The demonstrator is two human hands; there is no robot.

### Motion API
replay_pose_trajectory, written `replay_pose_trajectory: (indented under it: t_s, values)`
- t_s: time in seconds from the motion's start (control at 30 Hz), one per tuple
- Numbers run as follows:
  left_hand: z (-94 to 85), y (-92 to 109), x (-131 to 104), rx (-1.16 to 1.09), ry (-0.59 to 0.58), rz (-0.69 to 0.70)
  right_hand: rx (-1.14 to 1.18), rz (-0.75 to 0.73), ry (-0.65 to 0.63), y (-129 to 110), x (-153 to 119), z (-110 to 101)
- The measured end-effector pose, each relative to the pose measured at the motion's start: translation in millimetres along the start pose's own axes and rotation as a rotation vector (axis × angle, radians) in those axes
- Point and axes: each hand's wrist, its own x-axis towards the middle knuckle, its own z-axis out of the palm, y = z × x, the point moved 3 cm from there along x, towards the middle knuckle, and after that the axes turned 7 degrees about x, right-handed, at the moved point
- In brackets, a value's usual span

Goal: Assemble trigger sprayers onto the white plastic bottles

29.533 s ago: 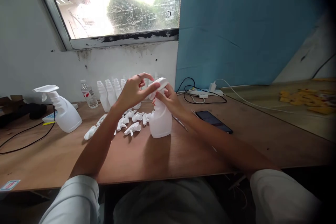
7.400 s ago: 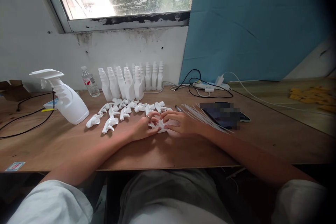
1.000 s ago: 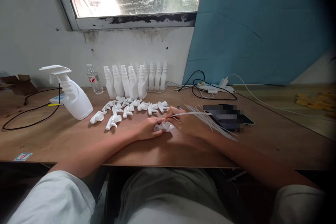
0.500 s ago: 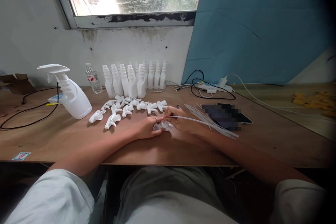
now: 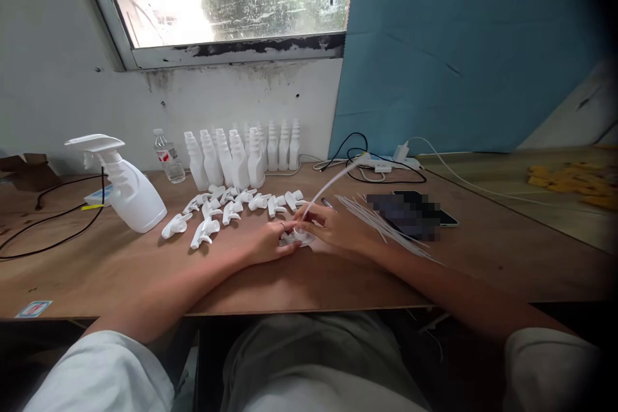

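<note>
Over the middle of the table, my left hand point(image 5: 268, 243) is closed on a small clear plastic piece point(image 5: 306, 239); its exact kind is hard to make out between the fingers. My right hand point(image 5: 331, 228) pinches a thin white plastic tube point(image 5: 322, 192) close to its lower end. That end meets the clear piece, though the fingers hide the exact contact. The tube's free end curves up and to the right. Several white trigger sprayer heads point(image 5: 205, 232) lie left of and beyond my hands. A bundle of similar tubes point(image 5: 381, 226) rests to the right.
An assembled white spray bottle point(image 5: 138, 199) stands at the left. Several white bottles point(image 5: 238, 164) and a water bottle point(image 5: 170, 159) line the wall. A pen point(image 5: 328, 205), dark phones point(image 5: 410, 214) and a power strip point(image 5: 386, 161) with cables are on the right.
The tube has swung from lying rightward across my right hand to pointing up and right. My right hand has turned with it. The whole view has shifted slightly.
</note>
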Motion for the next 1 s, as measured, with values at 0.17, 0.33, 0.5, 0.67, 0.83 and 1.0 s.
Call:
replay_pose_trajectory:
  t_s: [0.17,0.33,0.5,0.67,0.83,1.0]
  values:
    - [-0.7,2.7,1.1,-0.063,-0.017,0.065,-0.131,0.007,0.063,-6.7,2.2,-5.0]
    - [0.0,1.6,-0.4,0.004,0.007,0.089,-0.183,0.026,0.011,-9.1,1.4,-2.9]
    - [0.9,1.7,-0.7,0.041,-0.005,0.082,-0.175,-0.022,0.003,-3.1,-2.5,3.8]
    - [-2.2,6.4,-2.2,0.020,-0.007,0.073,-0.123,-0.003,0.038,2.6,-4.6,4.3]
    - [-28.4,-6.4,5.3,0.004,0.112,0.065,0.038,0.087,0.063,6.4,-2.3,-8.0]
    - [-71.9,-62.0,48.1,0.300,0.353,-0.185,0.189,0.222,-0.146,8.0,-1.6,-8.8]
